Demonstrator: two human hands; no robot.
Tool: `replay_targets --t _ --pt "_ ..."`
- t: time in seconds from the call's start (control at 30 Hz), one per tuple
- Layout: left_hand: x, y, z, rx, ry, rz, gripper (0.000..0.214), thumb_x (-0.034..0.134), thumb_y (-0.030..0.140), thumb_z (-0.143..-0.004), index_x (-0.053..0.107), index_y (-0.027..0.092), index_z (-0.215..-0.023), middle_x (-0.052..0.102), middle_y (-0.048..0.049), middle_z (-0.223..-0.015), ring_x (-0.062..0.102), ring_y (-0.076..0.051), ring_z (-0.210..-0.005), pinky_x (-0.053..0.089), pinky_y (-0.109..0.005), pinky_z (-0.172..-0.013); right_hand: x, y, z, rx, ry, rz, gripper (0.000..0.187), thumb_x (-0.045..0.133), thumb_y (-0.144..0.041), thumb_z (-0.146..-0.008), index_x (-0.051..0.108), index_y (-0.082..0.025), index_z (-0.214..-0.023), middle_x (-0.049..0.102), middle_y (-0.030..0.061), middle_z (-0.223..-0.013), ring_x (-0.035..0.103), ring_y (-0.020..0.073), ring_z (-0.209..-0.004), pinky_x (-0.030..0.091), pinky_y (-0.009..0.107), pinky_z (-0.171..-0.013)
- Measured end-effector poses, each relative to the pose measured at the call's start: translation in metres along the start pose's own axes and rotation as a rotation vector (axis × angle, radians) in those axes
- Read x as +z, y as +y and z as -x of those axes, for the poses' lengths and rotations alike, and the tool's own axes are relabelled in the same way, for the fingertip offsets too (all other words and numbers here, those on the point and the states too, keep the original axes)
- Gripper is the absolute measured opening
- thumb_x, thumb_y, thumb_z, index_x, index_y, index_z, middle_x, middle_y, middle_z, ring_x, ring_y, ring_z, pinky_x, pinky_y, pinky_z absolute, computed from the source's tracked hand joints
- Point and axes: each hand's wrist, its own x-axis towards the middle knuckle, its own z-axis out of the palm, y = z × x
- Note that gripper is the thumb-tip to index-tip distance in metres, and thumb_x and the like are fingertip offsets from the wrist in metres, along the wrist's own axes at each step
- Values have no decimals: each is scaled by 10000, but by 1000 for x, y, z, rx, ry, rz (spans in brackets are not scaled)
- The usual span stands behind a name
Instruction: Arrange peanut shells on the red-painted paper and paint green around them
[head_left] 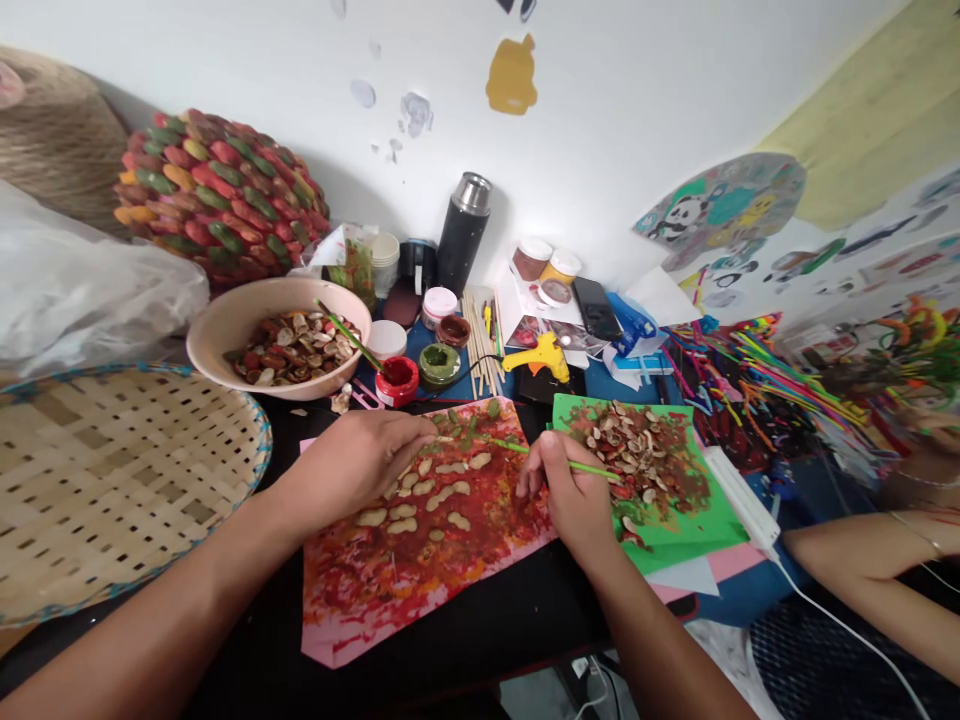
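My right hand (574, 490) grips a thin green paintbrush (592, 468), its far end reaching left toward my other hand. My left hand (367, 455) is closed in a pinch above the paper; what its fingertips hold is too small to make out. Beneath both hands lies a pink sheet (330, 645) smeared with red, orange and brown paint. Plain tan peanut shells (403, 512) rest in the middle of it, and several green-painted shells (469, 425) are near its far edge. Just beyond stand an open jar of green paint (439, 365) and a red paint pot (396, 380) with another green brush in it.
A bowl of shells (202, 335) and a woven tray (150, 590) stand left. Behind are a shell-covered ball (225, 190), a black flask (461, 240) and a yellow glue gun (541, 356). Right are shell pieces on green paper (705, 540), a power strip (742, 500) and another person's arm (862, 545).
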Motion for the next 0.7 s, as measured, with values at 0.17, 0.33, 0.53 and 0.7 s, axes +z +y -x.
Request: replay_targets --t 0.17,0.33,0.53,0.7 --pt "1 0 0 -15 -9 16 404 454 387 -1160 797 214 -1037 836 -39 -935 777 -182 -772 557 -261 -730 4 1 0 18 -36 10 573 576 -652 -1104 625 -227 -723 585 -29 -527 621 154 -477 461 257 -504" --pt "0 0 1 -20 -16 23 378 466 377 -1159 793 211 -1069 837 -35 -956 786 -182 -799 562 -259 -754 7 3 -2 36 -49 54 585 563 -676 -1099 627 -231 -724 602 -22 -521 602 152 -474 468 263 -521" --pt "0 0 1 -30 -26 34 409 449 408 -1165 791 218 -1044 839 -39 -963 783 -181 -796 562 -254 -740 2 4 -3 46 -22 31 577 574 -682 -1093 627 -233 -735 584 -30 -522 615 156 -478 461 258 -504" --pt "0 0 1 -37 -33 33 398 452 397 -1162 791 221 -1054 835 -35 -958 783 -182 -802 570 -256 -755 5 9 -2 57 -21 50 575 575 -681 -1092 630 -233 -736 608 -22 -536 615 158 -489 474 267 -531"
